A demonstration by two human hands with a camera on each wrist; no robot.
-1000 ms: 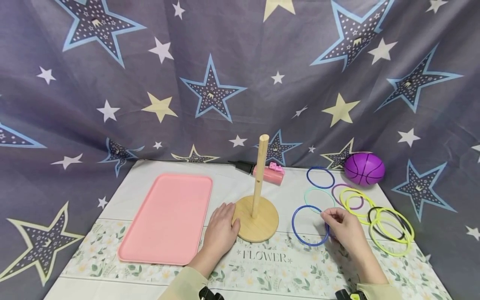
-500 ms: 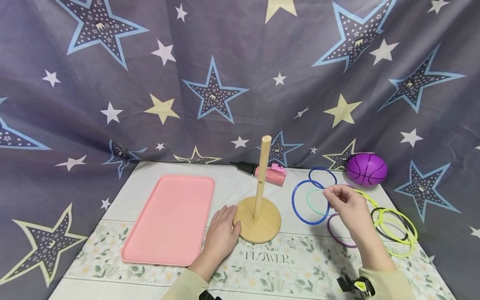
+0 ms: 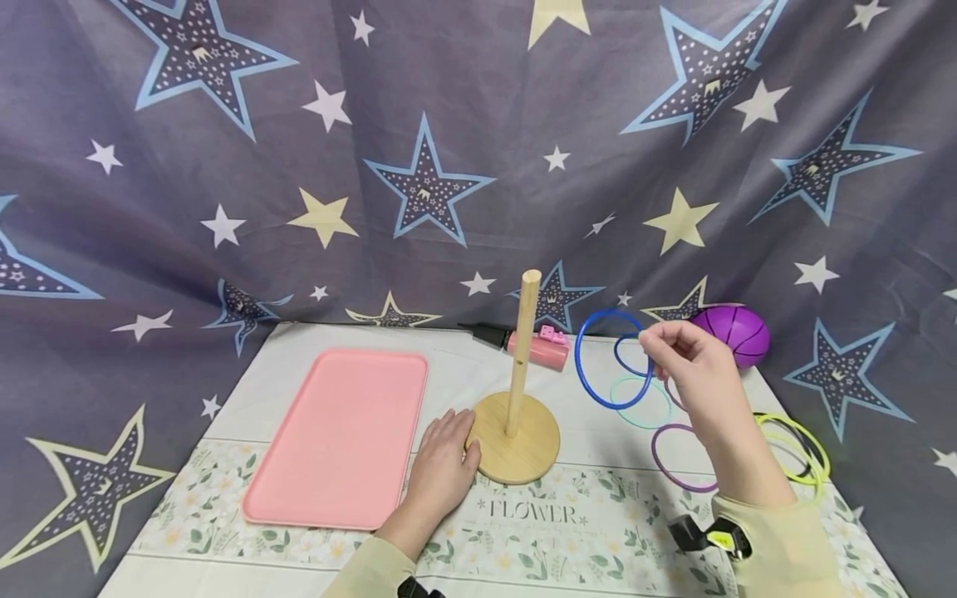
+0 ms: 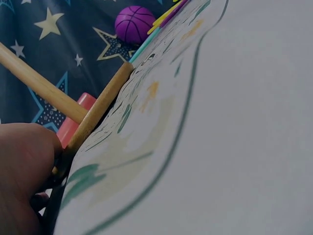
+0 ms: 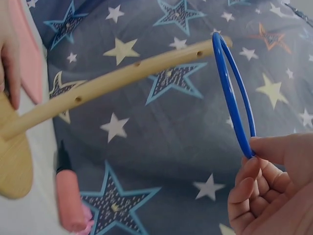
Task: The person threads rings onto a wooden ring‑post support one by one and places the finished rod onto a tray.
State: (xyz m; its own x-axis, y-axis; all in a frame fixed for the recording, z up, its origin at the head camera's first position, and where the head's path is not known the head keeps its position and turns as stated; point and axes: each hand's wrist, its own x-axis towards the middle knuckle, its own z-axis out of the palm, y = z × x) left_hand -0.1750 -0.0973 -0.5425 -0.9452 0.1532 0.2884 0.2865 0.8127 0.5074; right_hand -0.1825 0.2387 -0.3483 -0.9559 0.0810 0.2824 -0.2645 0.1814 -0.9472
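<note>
Pinching blue ring [image 3: 611, 359] aloft (right hand [image 3: 691, 365]), left hand [image 3: 443, 467] touching base [image 3: 523, 440]

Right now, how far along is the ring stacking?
Done: nothing; the peg is bare. In hand: the right hand pinches a blue ring in the air beside the peg, while the left hand touches the base. Left: the other rings lie on the table.

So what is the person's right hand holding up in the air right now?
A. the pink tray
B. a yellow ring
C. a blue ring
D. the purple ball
C: the right hand pinches a blue ring by its rim, lifted off the table beside the wooden peg, while the left hand rests against the peg's round base.
</note>
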